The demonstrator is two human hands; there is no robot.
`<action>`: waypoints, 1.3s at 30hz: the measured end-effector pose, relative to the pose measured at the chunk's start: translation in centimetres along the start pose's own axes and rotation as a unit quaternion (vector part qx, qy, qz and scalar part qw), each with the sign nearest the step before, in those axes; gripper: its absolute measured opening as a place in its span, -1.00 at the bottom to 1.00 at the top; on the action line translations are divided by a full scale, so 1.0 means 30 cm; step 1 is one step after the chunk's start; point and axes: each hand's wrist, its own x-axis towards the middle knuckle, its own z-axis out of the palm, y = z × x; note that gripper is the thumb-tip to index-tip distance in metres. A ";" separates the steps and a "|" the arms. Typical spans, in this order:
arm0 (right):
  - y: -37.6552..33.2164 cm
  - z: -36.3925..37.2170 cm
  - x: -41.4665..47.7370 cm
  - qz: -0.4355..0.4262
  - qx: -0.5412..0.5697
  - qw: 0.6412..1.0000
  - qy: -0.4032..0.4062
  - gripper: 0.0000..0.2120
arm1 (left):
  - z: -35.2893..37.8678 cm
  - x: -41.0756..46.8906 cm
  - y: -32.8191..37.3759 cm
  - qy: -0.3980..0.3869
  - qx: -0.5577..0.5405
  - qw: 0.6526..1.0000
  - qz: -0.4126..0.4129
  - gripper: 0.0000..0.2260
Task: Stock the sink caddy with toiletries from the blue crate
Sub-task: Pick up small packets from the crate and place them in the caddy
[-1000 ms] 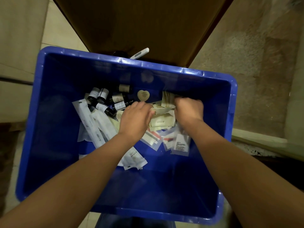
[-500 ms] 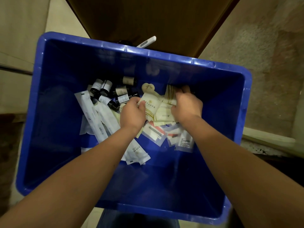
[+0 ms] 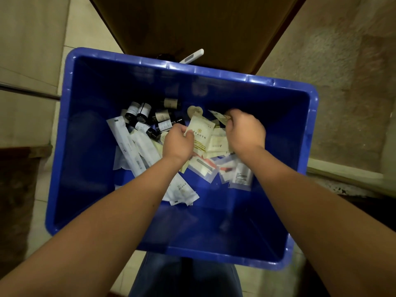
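Your arms take up much of the lower half of the frame. Your left forearm [image 3: 120, 206] comes in from the lower left corner and your right forearm [image 3: 304, 194] from the lower right. Both are bare along all the length that shows, right down to the wrists. Your left hand [image 3: 177, 142] and right hand [image 3: 244, 131], near the middle of the frame, are bare too. At the bottom centre you wear dark blue trousers [image 3: 184, 277] of a denim-like cloth, with soft folds running across it. The cloth there is dim and slightly blurred.
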 end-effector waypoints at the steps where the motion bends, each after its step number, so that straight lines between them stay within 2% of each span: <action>1: -0.013 -0.012 -0.017 0.008 0.036 0.999 0.002 -0.73 | -0.010 -0.012 0.011 -0.007 -0.008 1.000 -0.011 -0.92; 8: -0.098 -0.131 -0.167 0.026 0.228 0.972 -0.045 -0.69 | -0.096 -0.169 0.114 -0.036 -0.152 0.983 -0.093 -0.94; 11: -0.130 -0.204 -0.228 0.043 0.270 0.961 -0.041 -0.68 | -0.144 -0.247 0.150 -0.058 -0.187 0.974 -0.109 -0.86; 14: -0.165 -0.283 -0.287 0.039 0.297 0.954 -0.028 -0.79 | -0.192 -0.329 0.176 -0.076 -0.213 0.968 -0.107 -0.81; 16: -0.185 -0.327 -0.324 0.031 0.305 0.952 -0.021 -0.88 | -0.216 -0.384 0.196 -0.084 -0.220 0.967 -0.097 -0.84; 18: -0.200 -0.364 -0.360 0.023 0.317 0.948 -0.024 -0.89 | -0.235 -0.440 0.216 -0.097 -0.222 0.967 -0.081 -0.83; 26: -0.250 -0.498 -0.494 0.011 0.341 0.940 -0.021 -0.40 | -0.315 -0.634 0.278 -0.104 -0.214 0.971 0.019 -0.76; 31: -0.271 -0.570 -0.561 -0.003 0.344 0.939 -0.006 -0.45 | -0.341 -0.714 0.313 -0.090 -0.190 0.976 0.060 -0.53; 36: -0.268 -0.643 -0.617 0.017 0.372 0.928 -0.023 -0.48 | -0.345 -0.777 0.356 -0.065 -0.173 0.978 0.093 -0.52; 39: -0.262 -0.693 -0.647 0.024 0.423 0.906 -0.026 -0.47 | -0.343 -0.811 0.386 -0.075 -0.161 0.978 0.112 -0.54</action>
